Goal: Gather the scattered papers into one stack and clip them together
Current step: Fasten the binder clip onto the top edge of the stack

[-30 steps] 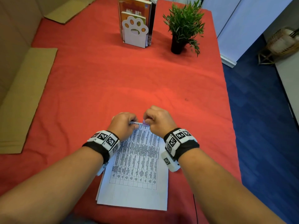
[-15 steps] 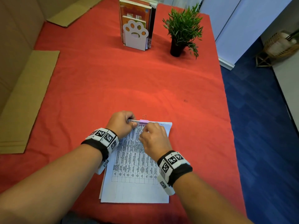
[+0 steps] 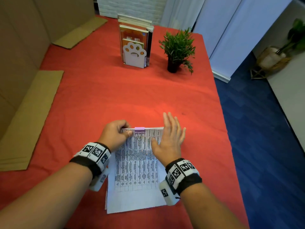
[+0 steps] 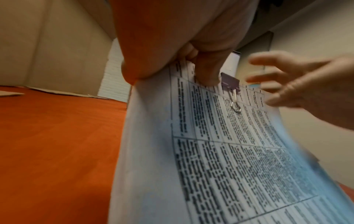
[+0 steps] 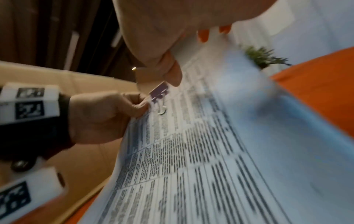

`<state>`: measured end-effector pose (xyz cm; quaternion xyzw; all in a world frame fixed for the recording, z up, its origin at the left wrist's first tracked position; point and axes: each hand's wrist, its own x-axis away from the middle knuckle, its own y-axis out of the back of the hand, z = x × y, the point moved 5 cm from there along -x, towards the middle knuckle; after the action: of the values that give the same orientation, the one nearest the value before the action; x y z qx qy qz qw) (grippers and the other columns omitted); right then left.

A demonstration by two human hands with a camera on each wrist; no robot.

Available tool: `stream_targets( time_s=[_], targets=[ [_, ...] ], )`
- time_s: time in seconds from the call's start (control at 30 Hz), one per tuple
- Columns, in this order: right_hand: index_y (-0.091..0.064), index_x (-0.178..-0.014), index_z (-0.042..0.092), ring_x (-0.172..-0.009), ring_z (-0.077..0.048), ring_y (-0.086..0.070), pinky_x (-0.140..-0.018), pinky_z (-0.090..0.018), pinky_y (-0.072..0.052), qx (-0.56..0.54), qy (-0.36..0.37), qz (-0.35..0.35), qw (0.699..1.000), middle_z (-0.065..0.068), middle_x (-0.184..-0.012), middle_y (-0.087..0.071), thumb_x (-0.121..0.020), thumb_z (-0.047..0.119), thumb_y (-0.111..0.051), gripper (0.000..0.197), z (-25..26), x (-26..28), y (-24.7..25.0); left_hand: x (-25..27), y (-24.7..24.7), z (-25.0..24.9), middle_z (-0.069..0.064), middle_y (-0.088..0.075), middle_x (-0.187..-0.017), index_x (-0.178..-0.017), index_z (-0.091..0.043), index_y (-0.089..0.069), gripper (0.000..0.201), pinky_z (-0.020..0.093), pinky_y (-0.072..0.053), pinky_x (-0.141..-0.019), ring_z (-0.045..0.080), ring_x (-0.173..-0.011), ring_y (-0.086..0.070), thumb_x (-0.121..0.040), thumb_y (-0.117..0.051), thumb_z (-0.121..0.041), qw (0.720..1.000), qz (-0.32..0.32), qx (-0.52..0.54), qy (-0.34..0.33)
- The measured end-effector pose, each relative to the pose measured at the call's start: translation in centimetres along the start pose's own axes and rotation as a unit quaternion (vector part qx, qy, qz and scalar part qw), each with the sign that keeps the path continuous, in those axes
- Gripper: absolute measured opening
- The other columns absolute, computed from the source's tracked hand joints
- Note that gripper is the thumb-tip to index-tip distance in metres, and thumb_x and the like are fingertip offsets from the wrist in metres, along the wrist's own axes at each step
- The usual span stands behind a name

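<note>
A stack of printed papers (image 3: 137,164) lies on the red table at the near edge, its far edge raised a little. A purple binder clip (image 3: 139,130) bites that far edge, its wire handle folded down onto the top sheet. My left hand (image 3: 115,134) pinches the far left corner of the stack, thumb on top next to the clip (image 4: 229,82). My right hand (image 3: 170,138) is flat with straight, spread fingers over the far right corner and holds nothing. The right wrist view shows the clip (image 5: 160,91) beside the left thumb.
A paw-shaped bookend with books (image 3: 134,55) and a small potted plant (image 3: 177,50) stand at the far side of the table. Flat cardboard sheets (image 3: 28,119) lie along the left. The table's right edge drops to a blue floor (image 3: 257,146).
My right hand has let go of the clip, opened flat and shifted right. The clip's handle now lies folded onto the sheet. The left hand still pinches the corner.
</note>
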<state>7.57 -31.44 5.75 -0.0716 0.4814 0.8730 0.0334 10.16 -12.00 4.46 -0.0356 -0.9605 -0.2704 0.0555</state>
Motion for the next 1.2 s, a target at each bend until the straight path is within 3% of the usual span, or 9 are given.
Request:
stream_targets(
  time_s=[0.13, 0.2, 0.37, 0.47, 0.53, 0.67, 0.8, 1.07, 1.2],
  targets=[
    [-0.005, -0.148, 0.028, -0.114, -0.018, -0.057, -0.102, -0.033, -0.044, -0.319, -0.138, 0.104, 0.932, -0.006, -0.129, -0.056, -0.087, 0.01, -0.055, 0.081, -3.9, 1.2, -1.1, -1.7, 3.7, -1.0, 0.005, -0.055, -0.062, -0.066, -0.017, -0.059, 0.024, 0.025, -0.038, -0.056, 0.011, -0.057, -0.047, -0.082, -0.065, -0.001, 0.996, -0.048, 0.07, 0.024],
    [-0.029, -0.14, 0.019, -0.103, -0.016, -0.059, -0.088, -0.02, -0.046, -0.277, -0.152, 0.159, 0.935, -0.002, -0.116, -0.061, -0.093, 0.011, -0.049, 0.052, -5.2, 2.3, -1.2, -2.7, 5.3, -1.3, 0.004, -0.055, -0.062, -0.064, -0.018, -0.058, 0.025, 0.028, -0.039, -0.061, 0.015, -0.06, -0.048, -0.083, -0.064, -0.002, 0.992, -0.08, 0.092, 0.034],
    [-0.049, -0.101, 0.017, -0.045, -0.021, -0.058, -0.048, -0.03, -0.048, -0.233, -0.232, 0.189, 0.925, -0.008, -0.054, -0.061, -0.095, 0.013, -0.039, 0.012, -8.1, 4.7, -2.2, -4.4, 6.7, -0.8, 0.005, -0.059, -0.067, -0.067, -0.022, -0.06, 0.021, 0.034, -0.044, -0.066, 0.018, -0.064, -0.052, -0.085, -0.063, -0.011, 0.979, -0.157, 0.123, 0.05],
    [-0.051, -0.099, 0.01, -0.024, -0.01, -0.045, -0.03, -0.018, -0.036, -0.258, -0.315, 0.141, 0.902, -0.01, -0.044, -0.05, -0.096, 0.006, -0.034, 0.018, -9.6, 4.7, -1.9, -4.4, 5.2, -0.1, 0.012, -0.061, -0.118, -0.113, -0.017, -0.061, 0.027, 0.038, -0.044, -0.096, 0.027, -0.11, -0.056, -0.085, -0.064, -0.02, 0.989, -0.142, -0.029, 0.039],
    [-0.052, -0.097, 0.007, -0.021, -0.009, -0.044, -0.028, -0.017, -0.035, -0.261, -0.355, 0.112, 0.891, -0.014, -0.048, -0.051, -0.095, 0.004, -0.033, 0.019, -11.1, 4.6, -1.7, -3.2, 3.1, 2.1, 0.014, -0.028, -0.153, -0.144, -0.012, -0.03, 0.076, 0.039, -0.023, -0.116, 0.027, -0.143, -0.024, -0.081, -0.069, -0.028, 0.987, -0.075, -0.118, 0.077],
    [-0.054, -0.095, 0.005, -0.024, -0.011, -0.049, -0.027, -0.017, -0.037, -0.26, -0.43, 0.055, 0.863, -0.014, -0.054, -0.056, -0.091, 0.002, -0.034, 0.021, -14.7, 4.5, -1.6, 2.5, -1.1, 8.1, 0.011, 0.004, -0.16, -0.15, -0.024, -0.001, 0.118, 0.052, -0.022, -0.115, 0.031, -0.148, -0.003, -0.063, -0.077, -0.047, 0.945, 0.077, -0.261, 0.185],
    [-0.06, -0.103, -0.002, -0.039, -0.02, -0.051, -0.028, -0.018, -0.039, -0.231, -0.452, 0.022, 0.862, -0.012, -0.054, -0.055, -0.087, 0.002, -0.037, 0.028, -17.0, 1.9, -1.3, 8.0, -2.2, 9.8, 0.001, 0.022, -0.158, -0.148, -0.034, 0.008, 0.124, 0.064, -0.031, -0.105, 0.032, -0.147, 0.007, -0.06, -0.078, -0.048, 0.892, 0.15, -0.349, 0.247],
    [-0.054, -0.114, -0.011, -0.02, -0.008, -0.048, -0.025, -0.017, -0.041, -0.27, -0.445, -0.006, 0.854, -0.02, -0.071, -0.06, -0.089, -0.005, -0.028, 0.037, -18.2, -5.5, -1.7, 8.3, -2.2, 9.4, -0.002, 0.025, -0.157, -0.148, -0.037, 0.008, 0.121, 0.065, -0.032, -0.101, 0.029, -0.147, 0.01, -0.063, -0.079, -0.043, 0.893, 0.133, -0.351, 0.249],
    [-0.052, -0.117, -0.012, -0.025, 0.001, -0.052, -0.028, -0.012, -0.041, -0.293, -0.415, 0.026, 0.861, 0.001, -0.037, -0.06, -0.088, -0.019, -0.036, 0.034, -18.0, -7.1, -1.9, 8.4, -2.0, 9.3, -0.003, 0.024, -0.157, -0.147, -0.038, 0.007, 0.121, 0.064, -0.033, -0.101, 0.029, -0.147, 0.009, -0.062, -0.079, -0.045, 0.892, 0.126, -0.357, 0.247]
  ],
)
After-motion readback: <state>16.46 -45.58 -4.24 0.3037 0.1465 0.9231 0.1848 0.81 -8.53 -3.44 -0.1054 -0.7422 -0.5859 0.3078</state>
